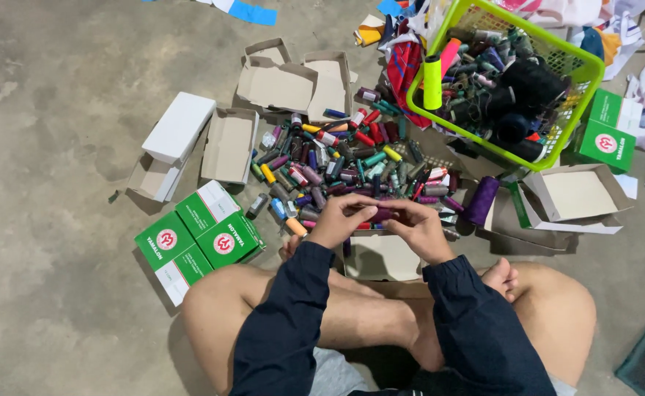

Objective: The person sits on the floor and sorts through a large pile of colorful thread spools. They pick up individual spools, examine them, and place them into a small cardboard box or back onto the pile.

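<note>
Fingers of the left hand (339,220) and right hand (418,226) curl together around a small dark-purple thread spool (381,215), pinched between both hands just above an open cardboard box (381,257) on the floor. Both forearms, in dark sleeves, reach forward over crossed bare legs, wrists bent inward. Beyond the hands lies a pile of coloured spools (337,169), with a green basket (586,70) farther right.
</note>
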